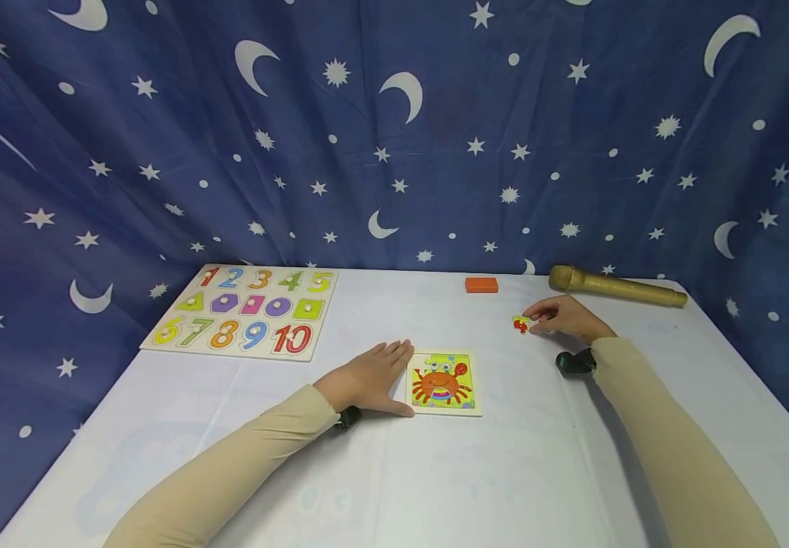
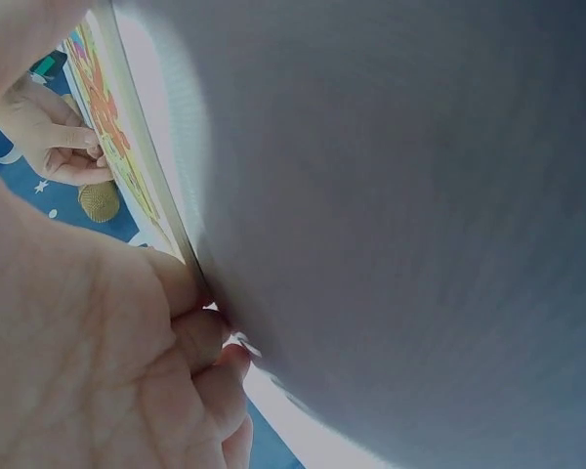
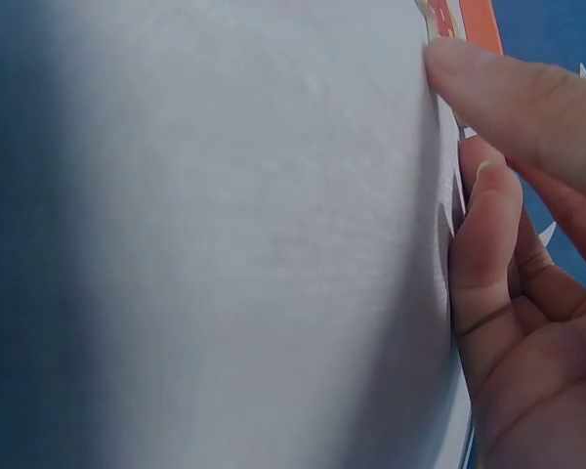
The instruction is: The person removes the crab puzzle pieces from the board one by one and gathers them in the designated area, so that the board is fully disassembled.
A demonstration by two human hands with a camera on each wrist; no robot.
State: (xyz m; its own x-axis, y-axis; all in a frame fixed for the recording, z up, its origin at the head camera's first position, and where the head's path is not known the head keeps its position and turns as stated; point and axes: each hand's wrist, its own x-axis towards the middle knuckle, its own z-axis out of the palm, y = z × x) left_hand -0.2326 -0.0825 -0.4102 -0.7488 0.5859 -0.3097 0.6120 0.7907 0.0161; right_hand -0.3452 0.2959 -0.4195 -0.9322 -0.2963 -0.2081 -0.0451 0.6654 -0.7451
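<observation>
In the head view, a small square crab puzzle [image 1: 440, 380] in a pale frame lies on the table. My left hand [image 1: 370, 378] is beside it, thumb and fingers spread around its left edge; the left wrist view shows the fingertips against the frame's side [image 2: 166, 186]. Farther right, my right hand [image 1: 565, 317] pinches a small yellow-and-red puzzle piece [image 1: 520, 325] at its right side, low over the tabletop. Part of this piece [image 3: 443, 20] shows past the thumb in the right wrist view. Whether it touches the cloth I cannot tell.
A number and shape puzzle board [image 1: 240, 313] lies at the back left. Behind the right hand are an orange block [image 1: 481, 285] and a gold microphone [image 1: 616, 288]. A blue star-and-moon curtain [image 1: 339, 152] hangs behind the white table [image 1: 490, 479].
</observation>
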